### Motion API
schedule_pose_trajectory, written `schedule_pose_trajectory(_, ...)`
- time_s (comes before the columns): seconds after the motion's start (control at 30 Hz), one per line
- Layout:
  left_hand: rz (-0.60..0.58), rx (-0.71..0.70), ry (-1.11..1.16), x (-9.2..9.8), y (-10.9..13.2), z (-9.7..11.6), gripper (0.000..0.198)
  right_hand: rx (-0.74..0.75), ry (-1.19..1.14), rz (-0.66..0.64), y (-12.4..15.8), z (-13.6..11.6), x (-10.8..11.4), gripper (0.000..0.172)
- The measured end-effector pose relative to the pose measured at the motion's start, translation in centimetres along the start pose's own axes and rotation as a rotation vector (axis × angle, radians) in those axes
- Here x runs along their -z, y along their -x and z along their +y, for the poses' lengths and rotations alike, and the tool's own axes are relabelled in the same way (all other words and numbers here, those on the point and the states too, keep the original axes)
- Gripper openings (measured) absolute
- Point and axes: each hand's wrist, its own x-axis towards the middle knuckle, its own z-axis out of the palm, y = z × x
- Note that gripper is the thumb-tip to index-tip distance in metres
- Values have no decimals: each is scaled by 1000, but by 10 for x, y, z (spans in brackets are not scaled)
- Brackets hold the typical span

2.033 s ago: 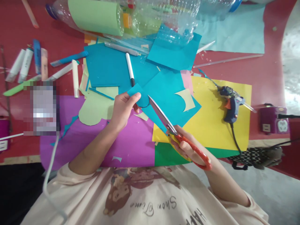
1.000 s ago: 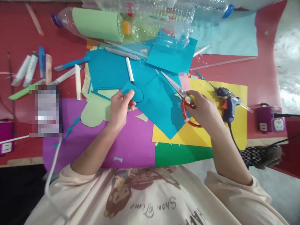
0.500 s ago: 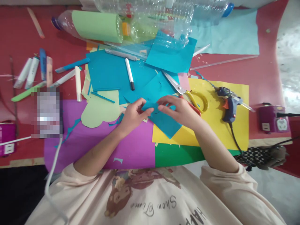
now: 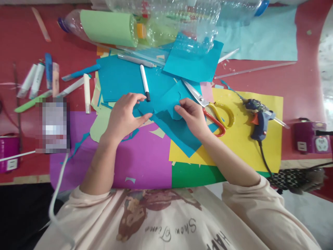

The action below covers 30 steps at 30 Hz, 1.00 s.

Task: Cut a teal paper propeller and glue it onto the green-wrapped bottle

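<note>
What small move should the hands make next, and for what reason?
Perhaps the left hand, its thumb and fingers spread apart, should take the small blue paper that the right hand seems to pinch. This would likely free the right hand for the scissors, which lie beside it.

Glue gun (image 4: 259,126) on yel. sheet (image 4: 241,139), btls (image 4: 203,21) at back.

A red table (image 4: 20,34) bears a purple sheet (image 4: 145,152), a yellow sheet (image 4: 241,147), markers (image 4: 36,80) and apparently a power socket (image 4: 309,133)
</note>
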Motion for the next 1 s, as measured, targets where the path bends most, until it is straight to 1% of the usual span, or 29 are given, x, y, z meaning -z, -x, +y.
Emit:
schedule_pose_trajectory(0.03, -32, -12, -50, 1, -1, -5, 35, -4, -10, 17, 0, 0, 1, 37)
schedule_pose_trajectory(0.1, -79, -25, -112, 0, -1, -11, 43, -22, -20, 32, -1, 2, 2, 38)
schedule_pose_trajectory(0.17, -109, -39, -149, -4, -1, -15, 43, -54, -9, 25, -2, 4, 3, 37)
schedule_pose_trajectory(0.23, -111, -50, -161, -6, 0, -15, 34, -87, 6, 15, -3, 6, 4, 34)
schedule_pose_trajectory(0.37, -26, -14, -116, -6, 0, -16, 7, -104, -13, 33, -5, 8, 5, 31)
schedule_pose_trajectory(0.43, 53, 53, -74, -7, 0, -15, 3, -88, -38, 39, -5, 6, 5, 29)
schedule_pose_trajectory(0.47, 101, 100, -41, -8, 1, -14, 3, -86, -46, 36, -4, 5, 5, 30)
schedule_pose_trajectory(0.53, 193, 198, 59, -11, 2, -11, 10, -105, -36, 23, -2, 2, 4, 32)
schedule_pose_trajectory(0.6, 235, 262, 195, -15, 5, -4, 18, -123, -4, 7, 1, -1, 4, 34)
schedule_pose_trajectory(0.63, 239, 274, 258, -17, 7, 0, 20, -116, 16, 2, 3, -3, 3, 32)
schedule_pose_trajectory(0.7, 226, 273, 352, -22, 10, 8, 22, -76, 52, -22, 5, -4, 1, 23)
schedule_pose_trajectory(0.77, 176, 264, 386, -26, 13, 15, 22, -56, 74, -52, 7, -3, -2, 19)
schedule_pose_trajectory(0.87, 118, 216, 364, -30, 16, 21, 18, -67, 101, -68, 8, 1, -5, 21)
schedule_pose_trajectory(0.93, 126, 141, 313, -31, 17, 21, 15, -50, 125, -71, 8, 3, -6, 25)
schedule_pose_trajectory(1.0, 153, 44, 247, -33, 19, 20, 11, -15, 147, -90, 8, 2, -6, 34)
